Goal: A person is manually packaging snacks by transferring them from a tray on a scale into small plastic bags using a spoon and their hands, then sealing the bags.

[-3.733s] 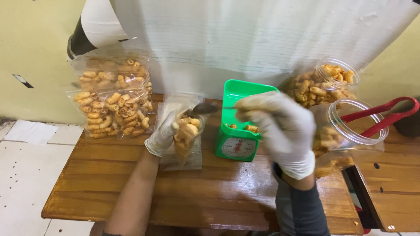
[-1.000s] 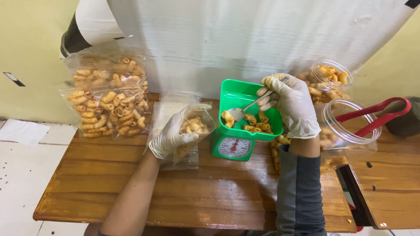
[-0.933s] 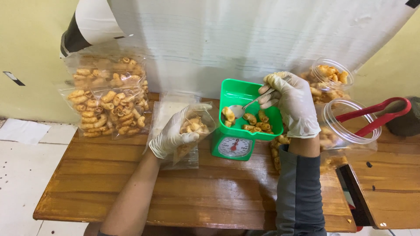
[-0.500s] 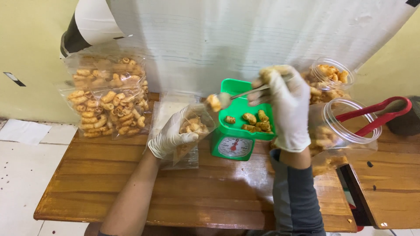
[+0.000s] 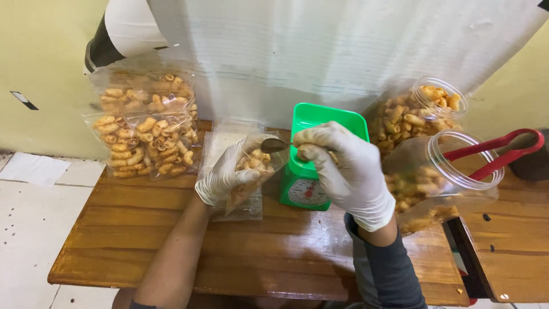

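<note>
Head view: right hand (image 5: 349, 171) gripping spoon (image 5: 274, 145) tips snacks into clear bag (image 5: 254, 166) clenched open by left hand (image 5: 223, 177); next scoop needs scale tray (image 5: 326, 117).

Clear plastic bag (image 5: 251, 171) was held upright and open-mouthed above the wooden table, partly filled with curled orange-brown snacks (image 5: 253, 163). Metal spoon (image 5: 275, 145) lay roughly level, its bowl tipped at the bag's mouth, handle pointing right.

I see a wooden table (image 5: 171, 240) carrying filled snack bags (image 5: 146, 129) at back left, a green scale (image 5: 309, 171) mid-table, flat bags (image 5: 240, 209) beside it, jars (image 5: 440, 171) right.
</note>
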